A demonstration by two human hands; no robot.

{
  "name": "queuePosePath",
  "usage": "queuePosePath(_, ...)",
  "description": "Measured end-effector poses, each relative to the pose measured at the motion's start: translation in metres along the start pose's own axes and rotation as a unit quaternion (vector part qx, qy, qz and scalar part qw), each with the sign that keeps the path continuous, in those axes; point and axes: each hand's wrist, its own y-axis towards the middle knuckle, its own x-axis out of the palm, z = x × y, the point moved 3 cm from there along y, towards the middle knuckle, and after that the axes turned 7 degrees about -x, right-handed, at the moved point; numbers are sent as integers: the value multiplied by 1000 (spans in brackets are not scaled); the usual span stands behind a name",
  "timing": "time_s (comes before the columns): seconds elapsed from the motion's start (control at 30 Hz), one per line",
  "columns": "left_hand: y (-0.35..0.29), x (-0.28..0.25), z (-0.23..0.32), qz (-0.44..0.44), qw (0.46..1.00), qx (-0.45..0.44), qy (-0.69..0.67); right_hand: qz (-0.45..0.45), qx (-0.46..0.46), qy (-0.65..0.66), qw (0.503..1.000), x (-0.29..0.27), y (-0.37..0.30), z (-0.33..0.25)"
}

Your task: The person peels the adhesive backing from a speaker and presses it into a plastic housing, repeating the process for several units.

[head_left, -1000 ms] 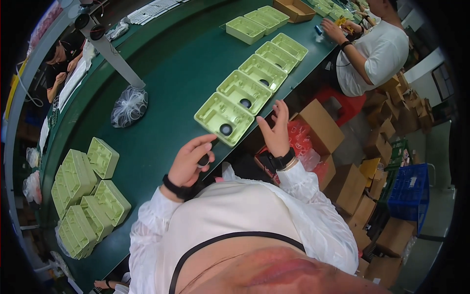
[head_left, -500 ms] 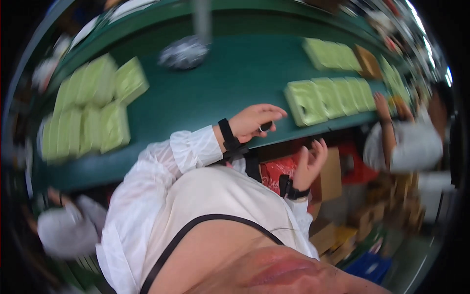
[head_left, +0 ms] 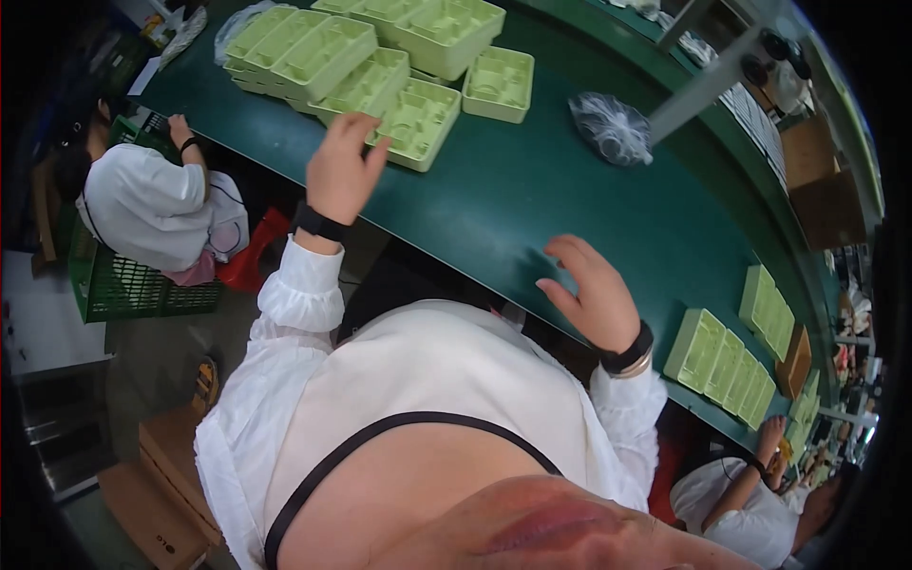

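Observation:
My left hand (head_left: 344, 169) reaches to the near edge of a pile of light green moulded trays (head_left: 323, 57) on the left of the green table (head_left: 456, 214). Its fingers are apart and overlap the rim of the front tray (head_left: 418, 122); whether they touch it I cannot tell. My right hand (head_left: 597, 296) hovers over the table's near edge, fingers spread and curved, with nothing in it. Each wrist wears a black band. Just beyond the pile sits another tray (head_left: 498, 87) of the same kind.
A clear plastic bag (head_left: 610, 128) lies by a grey post (head_left: 717, 81). More green trays (head_left: 722, 363) stand in a row on the right, near a brown carton (head_left: 794, 361). Co-workers in white sit at left (head_left: 152, 204) and right (head_left: 746, 503). A green crate (head_left: 142, 299) stands at left.
My view has turned toward the left. My left hand has gone from mid-table to the left tray pile. My right hand has come up from below the table edge to above it.

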Motion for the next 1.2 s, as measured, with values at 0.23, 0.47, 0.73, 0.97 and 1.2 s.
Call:
queuePosePath(0.23, 66, -53, -103, 146, 988, 12, 48, -65, -142, -38, 987, 40, 151, -33)
queuePosePath(0.47, 157, -63, -155, 26, 993, -76, 84, 3, -152, -39, 988, 97, 248, -36)
queuePosePath(0.73, 200, -57, -153, -205, 940, -99, 252, -20, -127, -24, 991, 106, 249, -25)
queuePosePath(0.97, 182, -69, -141, -162, 963, -79, 201, 46, -116, -11, 992, 73, 239, -43)
queuePosePath(1.2, 104, -97, -50, -109, 988, 9, 111, 77, -237, -112, 962, 32, 226, -110)
